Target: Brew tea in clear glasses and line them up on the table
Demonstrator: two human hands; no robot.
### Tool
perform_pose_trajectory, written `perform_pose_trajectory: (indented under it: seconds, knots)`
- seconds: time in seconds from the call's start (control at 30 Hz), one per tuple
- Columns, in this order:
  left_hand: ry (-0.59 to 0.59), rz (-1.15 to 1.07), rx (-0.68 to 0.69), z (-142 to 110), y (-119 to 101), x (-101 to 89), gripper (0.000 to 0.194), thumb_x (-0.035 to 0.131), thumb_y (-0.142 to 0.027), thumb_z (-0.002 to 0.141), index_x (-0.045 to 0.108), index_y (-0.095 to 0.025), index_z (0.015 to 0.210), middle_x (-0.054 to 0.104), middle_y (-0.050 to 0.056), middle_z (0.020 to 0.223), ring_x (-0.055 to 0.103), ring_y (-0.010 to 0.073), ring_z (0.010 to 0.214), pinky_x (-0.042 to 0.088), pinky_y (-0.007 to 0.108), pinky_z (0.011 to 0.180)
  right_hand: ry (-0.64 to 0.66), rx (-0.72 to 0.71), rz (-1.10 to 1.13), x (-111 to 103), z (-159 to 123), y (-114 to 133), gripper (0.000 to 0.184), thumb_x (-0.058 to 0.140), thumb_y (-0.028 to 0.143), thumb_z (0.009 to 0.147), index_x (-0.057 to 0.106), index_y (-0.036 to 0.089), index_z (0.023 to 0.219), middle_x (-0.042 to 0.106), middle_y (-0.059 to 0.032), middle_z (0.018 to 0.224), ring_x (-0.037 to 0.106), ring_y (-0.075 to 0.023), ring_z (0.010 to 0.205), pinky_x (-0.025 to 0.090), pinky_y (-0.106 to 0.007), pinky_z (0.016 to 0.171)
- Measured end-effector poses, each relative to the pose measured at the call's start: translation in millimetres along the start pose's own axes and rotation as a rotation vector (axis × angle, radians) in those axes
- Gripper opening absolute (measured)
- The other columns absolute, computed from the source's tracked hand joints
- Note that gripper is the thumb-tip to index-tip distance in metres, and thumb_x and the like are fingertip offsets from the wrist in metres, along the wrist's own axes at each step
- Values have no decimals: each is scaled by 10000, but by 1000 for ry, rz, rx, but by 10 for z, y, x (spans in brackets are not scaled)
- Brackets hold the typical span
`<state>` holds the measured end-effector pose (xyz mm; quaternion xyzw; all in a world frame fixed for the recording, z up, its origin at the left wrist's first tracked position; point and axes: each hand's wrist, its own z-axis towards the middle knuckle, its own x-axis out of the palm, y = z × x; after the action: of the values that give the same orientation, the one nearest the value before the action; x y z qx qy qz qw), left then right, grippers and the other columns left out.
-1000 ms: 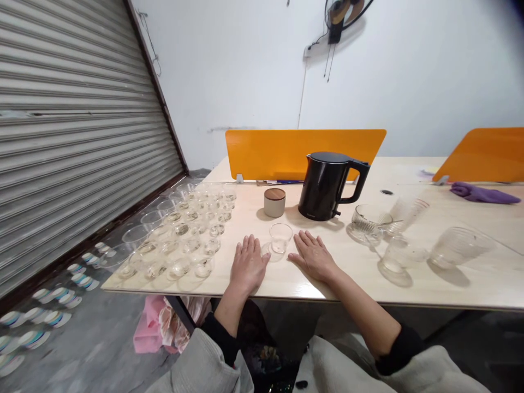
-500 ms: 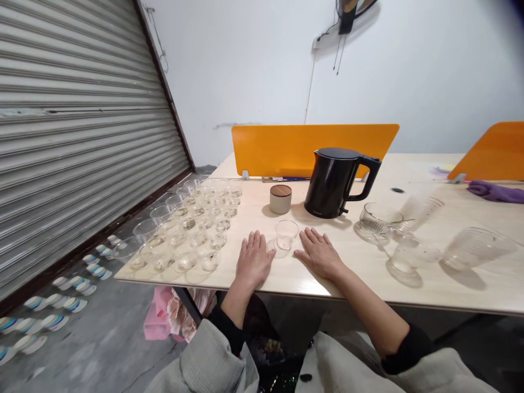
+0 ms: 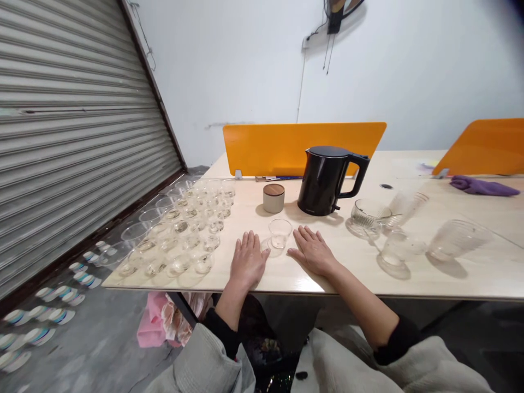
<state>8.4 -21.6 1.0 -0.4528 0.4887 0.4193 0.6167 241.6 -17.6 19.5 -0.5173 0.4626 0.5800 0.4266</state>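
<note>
My left hand point(image 3: 248, 262) lies flat, palm down, on the light wooden table point(image 3: 270, 279), fingers stretched out and nothing held. Flat on the other side is my right hand point(image 3: 313, 251), also empty. Between them stands one small clear plastic cup point(image 3: 279, 234), close to both thumbs but apart from them. Behind that cup is a beige canister point(image 3: 273, 201) with a wooden lid. A black electric kettle point(image 3: 323, 183) sits farther back to the right, its handle pointing right. Left of my left hand, several clear cups point(image 3: 180, 240) stand in rows, with small dark bits in some.
At right are a ribbed glass bowl point(image 3: 368, 214), a clear pitcher point(image 3: 456, 240) on its side and other clear vessels point(image 3: 399, 251). A purple cloth point(image 3: 485, 185) lies beyond. An orange divider point(image 3: 266, 147) crosses the back. Capped white tubs point(image 3: 41, 314) line the floor at left.
The whole view has shifted slightly, so things appear a little farther left. Both hands stay flat on the table, and the cup between them has not moved on it.
</note>
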Motion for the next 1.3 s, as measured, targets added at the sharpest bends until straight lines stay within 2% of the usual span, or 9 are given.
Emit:
perform_pose_trajectory:
  seconds: [0.4,1.3]
  knots:
    - [3,15,-2,-12,-12,-11,699,247,-484,1074,310,-24,1597,208,196,1701,174,328,1596,164,521,1292,-13,-18,5,-16,-14,14,829,337,663,1000,370,97,1603,262,-196,1699,180,-350,1586,155,-571,1260]
    - [-10,24,2,5,-15,24,690,269,-481,1067,332,-39,1593,219,192,1698,184,326,1594,181,525,1292,16,6,13,-62,-32,28,822,358,660,999,354,121,1620,241,-179,1708,165,-333,1592,138,-557,1268]
